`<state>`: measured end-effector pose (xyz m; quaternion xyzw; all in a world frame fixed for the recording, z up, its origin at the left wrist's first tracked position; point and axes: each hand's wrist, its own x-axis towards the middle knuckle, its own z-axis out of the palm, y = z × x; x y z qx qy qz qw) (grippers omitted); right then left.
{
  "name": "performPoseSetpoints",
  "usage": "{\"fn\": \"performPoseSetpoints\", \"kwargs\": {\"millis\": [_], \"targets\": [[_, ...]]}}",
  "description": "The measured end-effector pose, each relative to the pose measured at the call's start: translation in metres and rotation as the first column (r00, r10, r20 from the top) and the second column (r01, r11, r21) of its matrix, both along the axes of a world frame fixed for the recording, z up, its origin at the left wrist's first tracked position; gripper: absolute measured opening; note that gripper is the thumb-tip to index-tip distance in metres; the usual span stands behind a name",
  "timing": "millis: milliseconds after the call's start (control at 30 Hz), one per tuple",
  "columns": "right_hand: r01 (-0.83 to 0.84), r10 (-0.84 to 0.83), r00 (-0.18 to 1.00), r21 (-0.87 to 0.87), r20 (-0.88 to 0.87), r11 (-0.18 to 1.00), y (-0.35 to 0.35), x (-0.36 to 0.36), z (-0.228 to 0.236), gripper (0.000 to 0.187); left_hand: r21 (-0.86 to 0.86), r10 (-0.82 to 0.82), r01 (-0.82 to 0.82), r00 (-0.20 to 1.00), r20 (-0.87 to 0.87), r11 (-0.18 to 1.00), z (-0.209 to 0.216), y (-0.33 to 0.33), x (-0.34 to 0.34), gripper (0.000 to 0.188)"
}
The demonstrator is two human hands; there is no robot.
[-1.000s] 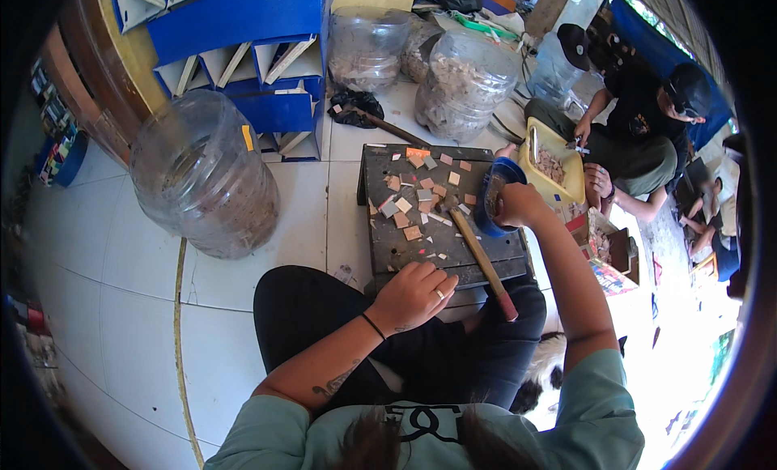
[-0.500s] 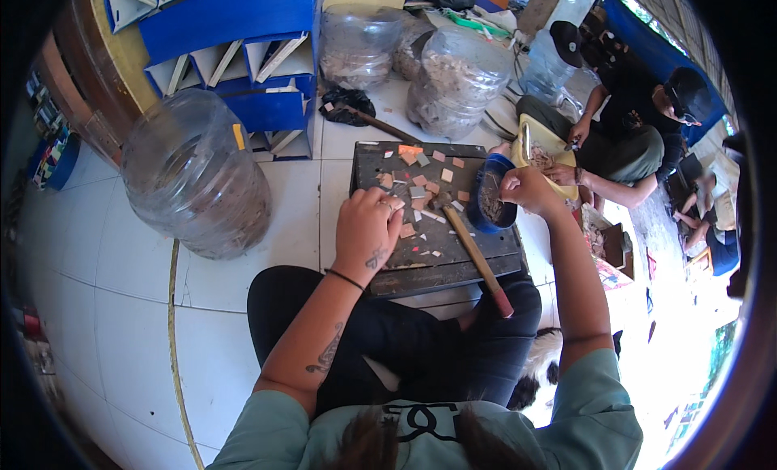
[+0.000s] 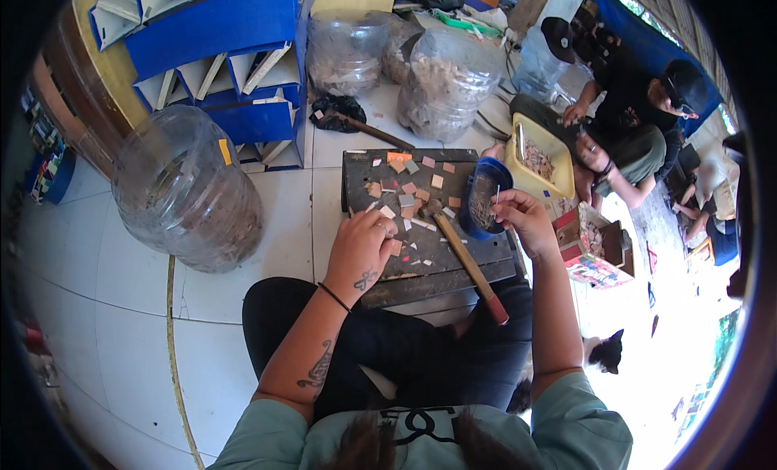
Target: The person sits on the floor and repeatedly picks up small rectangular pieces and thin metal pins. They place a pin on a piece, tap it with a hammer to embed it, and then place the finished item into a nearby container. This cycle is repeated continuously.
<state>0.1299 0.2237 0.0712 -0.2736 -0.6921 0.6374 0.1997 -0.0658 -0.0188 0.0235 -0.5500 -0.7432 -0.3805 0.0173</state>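
Note:
My right hand [image 3: 522, 219] pinches a thin nail [image 3: 498, 193] over the near edge of a dark blue container [image 3: 492, 172]. Inside that container lies a heap of thin, nail-like pieces. My left hand [image 3: 360, 243] is curled low over the left side of a dark wooden board [image 3: 486, 255], fingers pressed together; what they hold, if anything, I cannot make out. Beside its fingertips are small flat tile pieces [image 3: 407, 200], scattered in pink, grey and orange. A hammer [image 3: 467, 256] rests across the board, its wooden handle ending in red at my knee.
A large clear plastic bin [image 3: 190, 199] stands at left, near blue shelving [image 3: 218, 33]. Other clear bins [image 3: 447, 85] hold pale scraps behind the board. At right, a seated person works beside a yellow tub [image 3: 560, 181]. A box [image 3: 595, 263] and a cat [image 3: 605, 353] are nearer.
My right hand has drawn back and down from the blue container, and a nail now shows in its fingers. My left hand has shifted slightly. The cat's head has come into sight.

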Motion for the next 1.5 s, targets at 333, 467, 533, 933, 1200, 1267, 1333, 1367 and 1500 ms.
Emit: {"fn": "performPoseSetpoints", "kwargs": {"millis": [333, 467, 533, 933, 1200, 1267, 1333, 1367, 1500], "targets": [[0.188, -0.182, 0.979, 0.063, -0.087, 0.980, -0.097, 0.000, -0.016, 0.005, 0.247, -0.169, 0.128, 0.974, 0.151, 0.960, -0.019, 0.027, 0.048, 0.021], [0.195, -0.184, 0.981, 0.297, -0.067, 0.935, -0.104, -0.016, -0.029, 0.008, 0.205, -0.134, 0.109, 0.985, 0.110, 0.973, -0.025, 0.027, 0.044, 0.016], [0.231, -0.204, 0.973, 0.374, -0.109, 0.898, -0.111, -0.020, -0.034, 0.009, 0.181, -0.116, 0.086, 0.980, 0.159, 0.980, -0.025, 0.027, 0.042, 0.014], [0.153, -0.149, 0.987, 0.653, -0.062, 0.742, -0.116, -0.024, -0.031, 0.008, 0.160, -0.083, 0.065, 0.991, 0.109, 0.985, -0.022, 0.026, 0.043, 0.008], [0.115, -0.124, 0.992, 0.693, -0.038, 0.711, -0.117, -0.025, -0.029, 0.009, 0.148, -0.082, 0.069, 0.994, 0.079, 0.987, -0.022, 0.026, 0.043, 0.008], [0.088, -0.108, 0.994, 0.699, -0.015, 0.709, -0.116, -0.026, -0.028, 0.008, 0.159, -0.084, 0.070, 0.993, 0.079, 0.985, -0.022, 0.027, 0.043, 0.008], [0.056, -0.095, 0.995, 0.719, 0.015, 0.693, -0.116, -0.026, -0.027, 0.006, 0.161, -0.089, 0.073, 0.992, 0.091, 0.984, -0.021, 0.027, 0.043, 0.007], [0.050, -0.093, 0.995, 0.707, 0.022, 0.706, -0.116, -0.027, -0.027, 0.007, 0.164, -0.092, 0.075, 0.991, 0.095, 0.984, -0.021, 0.027, 0.043, 0.007], [0.059, -0.113, 0.993, 0.692, 0.032, 0.719, -0.116, -0.031, -0.024, 0.009, 0.221, -0.141, 0.092, 0.966, 0.216, 0.971, -0.020, 0.029, 0.044, 0.005]]}}
